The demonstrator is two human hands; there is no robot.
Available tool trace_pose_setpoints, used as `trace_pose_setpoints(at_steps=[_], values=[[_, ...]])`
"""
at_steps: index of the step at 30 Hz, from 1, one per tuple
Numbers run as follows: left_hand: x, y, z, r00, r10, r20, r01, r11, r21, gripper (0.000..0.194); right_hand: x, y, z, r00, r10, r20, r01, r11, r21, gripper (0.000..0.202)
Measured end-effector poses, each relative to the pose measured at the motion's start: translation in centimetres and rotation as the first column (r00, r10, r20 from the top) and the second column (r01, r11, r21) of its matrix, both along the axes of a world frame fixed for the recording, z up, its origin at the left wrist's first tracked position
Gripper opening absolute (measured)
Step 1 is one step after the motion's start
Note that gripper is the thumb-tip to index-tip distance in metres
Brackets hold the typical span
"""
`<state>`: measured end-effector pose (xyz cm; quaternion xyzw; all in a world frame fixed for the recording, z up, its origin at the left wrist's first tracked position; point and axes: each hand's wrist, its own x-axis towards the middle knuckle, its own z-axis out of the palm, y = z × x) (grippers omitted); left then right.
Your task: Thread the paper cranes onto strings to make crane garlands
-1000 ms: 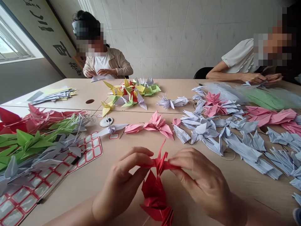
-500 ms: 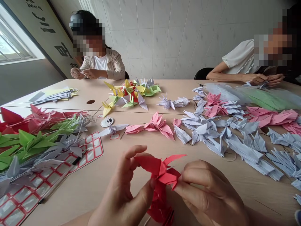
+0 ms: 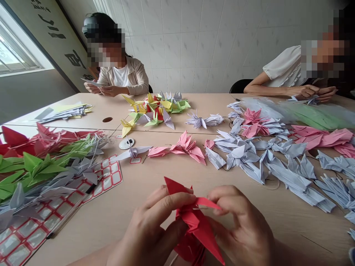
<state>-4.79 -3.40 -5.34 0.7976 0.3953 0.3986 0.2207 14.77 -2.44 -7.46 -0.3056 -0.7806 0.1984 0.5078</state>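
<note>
Low in the middle of the head view is a red paper crane (image 3: 194, 218), its wings spread and pointed. My left hand (image 3: 155, 221) pinches its body between thumb and fingers. At the crane's right side, my right hand (image 3: 241, 221) has its fingers closed on a narrow red point of the paper. More folded red paper (image 3: 185, 249) hangs beneath the crane, partly hidden by my hands. A bit of pale string shows at the bottom edge.
Strings of white cranes (image 3: 246, 159) and pink cranes (image 3: 185, 147) lie ahead and right. Red, green and white cranes (image 3: 36, 166) cover a red-bordered label sheet (image 3: 108, 177) at left. Mixed cranes (image 3: 155, 107) sit farther back. Two people (image 3: 119, 74) work across the table.
My left fingers have closed down over the crane, and its right wing now points down toward me. My right hand has shifted to the upper right point. The person at left raised a paper sheet.
</note>
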Motion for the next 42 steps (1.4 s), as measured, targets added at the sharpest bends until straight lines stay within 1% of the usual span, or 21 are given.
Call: trace_pose_setpoints(at_steps=[1,3,5,7,10,12,14,16,18,20,21,22,24,27,29,32,34,37,38,40,42], values=[[0.0,0.0,0.0,1.0,-0.011,0.009,0.011,1.0,-0.026,0.037,-0.1,0.1,-0.1,0.999,-0.017,-0.042,0.014,0.999,-0.051,0.019],[0.0,-0.1,0.0,0.999,-0.029,0.016,0.03,0.996,-0.08,0.039,-0.2,0.1,0.0,0.999,-0.026,-0.033,0.022,0.994,-0.108,0.019],[0.1,-0.2,-0.1,0.999,-0.039,0.015,0.04,0.993,-0.108,0.044,-0.2,0.1,0.4,0.999,0.003,0.054,0.001,0.997,-0.082,0.02],[0.1,-0.4,-0.3,0.999,-0.034,0.013,0.035,0.993,-0.113,0.052,0.0,0.0,0.9,0.992,0.052,0.113,-0.048,0.998,-0.041,0.02],[-0.1,-0.8,-0.6,0.999,0.017,0.036,-0.012,0.991,-0.134,0.06,0.3,0.0,1.2,0.987,0.11,0.117,-0.106,0.994,-0.042,0.023],[-0.2,-1.0,-0.8,0.995,0.059,0.079,-0.046,0.986,-0.158,0.058,0.3,-0.1,1.1,0.989,0.118,0.091,-0.111,0.991,-0.076,0.023],[-0.2,-1.1,-0.9,0.99,0.083,0.113,-0.058,0.977,-0.204,0.05,0.1,-0.1,0.9,0.995,0.092,0.036,-0.086,0.985,-0.149,0.024],[-0.1,-1.1,-0.8,0.987,0.086,0.135,-0.047,0.962,-0.269,0.047,-0.2,0.0,0.8,0.998,0.065,-0.007,-0.064,0.953,-0.297,0.029],[-0.1,-0.9,-0.8,0.986,0.084,0.146,-0.032,0.943,-0.331,0.05,-0.5,0.0,0.9,0.996,0.088,-0.027,-0.09,0.883,-0.46,0.028],[0.0,-0.7,-0.7,0.988,0.073,0.137,-0.019,0.932,-0.361,0.053,-0.6,0.1,1.0,0.989,0.141,-0.046,-0.143,0.83,-0.539,0.014],[0.0,-0.6,-0.7,0.99,0.067,0.128,-0.017,0.933,-0.36,0.053,-0.6,0.1,1.1,0.986,0.155,-0.057,-0.161,0.825,-0.541,0.007],[0.0,-0.5,-0.7,0.991,0.065,0.115,-0.021,0.936,-0.353,0.053,-0.6,0.1,1.1,0.986,0.155,-0.064,-0.165,0.835,-0.524,0.003],[0.0,-0.5,-0.6,0.995,0.06,0.079,-0.031,0.945,-0.326,0.047,-0.6,0.1,1.1,0.99,0.137,-0.043,-0.141,0.866,-0.481,0.005],[0.0,-0.6,-0.2,0.999,0.036,0.039,-0.023,0.954,-0.299,0.034,-0.5,0.2,1.0,0.993,0.093,0.078,-0.052,0.909,-0.415,0.009],[0.1,-0.7,0.2,0.999,0.009,0.035,0.002,0.956,-0.294,0.03,-0.5,0.2,0.8,0.982,0.088,0.167,-0.032,0.949,-0.313,0.018],[0.2,-0.5,0.6,1.0,-0.019,-0.01,0.015,0.958,-0.288,0.033,-0.4,0.2,0.7,0.958,0.09,0.273,-0.058,0.991,-0.123,0.031],[0.2,-0.2,0.8,0.998,-0.055,-0.043,0.042,0.963,-0.265,0.031,-0.3,0.2,0.6,0.943,0.054,0.327,-0.056,0.998,-0.003,0.033],[0.1,0.4,0.7,0.993,-0.114,-0.035,0.102,0.963,-0.249,0.017,-0.2,0.3,0.7,0.917,-0.005,0.398,-0.051,0.99,0.131,0.035],[0.1,0.6,0.7,0.991,-0.128,-0.025,0.118,0.961,-0.25,0.015,-0.2,0.3,0.7,0.909,-0.01,0.418,-0.056,0.988,0.145,0.035],[0.0,0.8,0.6,0.987,-0.16,-0.019,0.151,0.959,-0.238,0.017,-0.2,0.3,0.8,0.897,0.01,0.443,-0.072,0.99,0.124,0.035],[-0.2,0.9,0.7,0.975,-0.219,-0.043,0.207,0.958,-0.197,0.022,-0.2,0.3,1.0,0.888,0.094,0.45,-0.129,0.991,0.047,0.036]])
